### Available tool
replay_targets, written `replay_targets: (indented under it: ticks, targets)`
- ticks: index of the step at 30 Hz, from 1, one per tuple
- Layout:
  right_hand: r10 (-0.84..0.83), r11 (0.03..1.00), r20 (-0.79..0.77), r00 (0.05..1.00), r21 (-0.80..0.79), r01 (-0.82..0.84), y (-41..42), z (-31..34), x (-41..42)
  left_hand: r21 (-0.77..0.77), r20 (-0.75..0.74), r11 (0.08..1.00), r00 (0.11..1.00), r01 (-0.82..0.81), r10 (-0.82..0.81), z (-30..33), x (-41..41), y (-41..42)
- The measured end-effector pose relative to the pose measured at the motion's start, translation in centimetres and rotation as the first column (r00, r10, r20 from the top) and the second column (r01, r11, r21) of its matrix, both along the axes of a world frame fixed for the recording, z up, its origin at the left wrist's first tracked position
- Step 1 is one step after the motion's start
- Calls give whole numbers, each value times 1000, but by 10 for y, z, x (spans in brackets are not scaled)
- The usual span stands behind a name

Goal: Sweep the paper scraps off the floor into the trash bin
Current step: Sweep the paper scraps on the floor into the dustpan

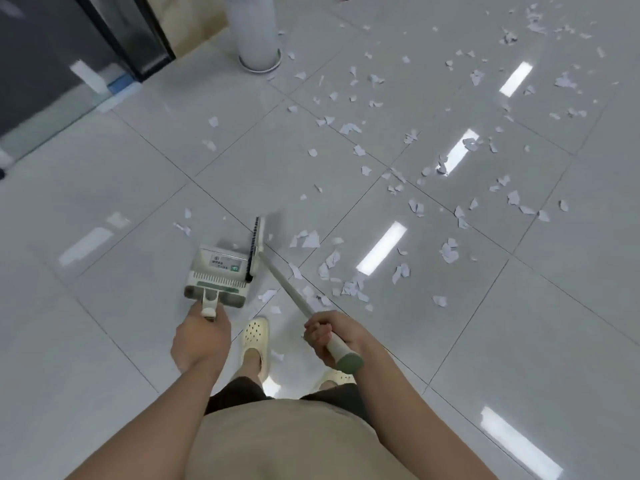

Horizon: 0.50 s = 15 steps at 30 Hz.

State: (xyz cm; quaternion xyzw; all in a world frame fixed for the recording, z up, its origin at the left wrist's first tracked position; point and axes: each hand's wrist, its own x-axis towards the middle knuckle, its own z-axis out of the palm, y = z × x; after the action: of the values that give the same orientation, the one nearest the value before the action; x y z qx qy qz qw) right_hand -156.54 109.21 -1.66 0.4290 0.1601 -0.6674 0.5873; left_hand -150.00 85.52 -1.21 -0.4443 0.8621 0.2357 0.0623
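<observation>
in the head view, the left hand (202, 337) is gripping the short handle of a white dustpan (219, 275), fingers curled round it, and the pan is sitting on the tiled floor (104, 188) just ahead of the person's feet. the right hand (330, 336) is wrapping its grip tight round the upper end of the broom (277, 268), near the green cap at the handle's top. the pole is slanting down and to the left, and the broom head is standing against the right side of the dustpan, its bristles blurred.

paper scraps (349, 289) are lying in a loose heap just to the right of the pole, close to the feet, with many more spreading over the tiles toward the far right corner of the floor. a few scraps are lying left of the dustpan too. a cream perforated shoe (255, 336) is resting between the two hands. a white cylindrical base (258, 36) is standing at the far edge of the floor, beside a dark glass door (52, 57) at the far left.
</observation>
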Motion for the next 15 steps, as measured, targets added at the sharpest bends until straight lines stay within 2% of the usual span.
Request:
replay_targets:
  ticks: [4, 7, 10, 13, 15]
  targets:
    - [-6, 1000, 25, 1000, 17, 5, 48, -17, -3, -34, 78, 998, 995, -53, 55, 1, 39, 13]
    - [72, 980, -24, 997, 189, -66, 91, -12, -15, -4, 93, 991, 987, -134, 134, 3, 58, 24]
    - [219, 891, -66, 974, 421, -171, 121, -10, -26, 71, 62, 961, 963, -268, 264, -1, 72, 36]
    - [359, 741, -161, 919, 648, -176, 117, -11, -33, 110, 60, 923, 929, -369, 364, -8, 80, 39]
    - [452, 660, -228, 863, 736, -151, 103, -6, -32, 136, 53, 902, 912, -409, 406, -9, 84, 41]
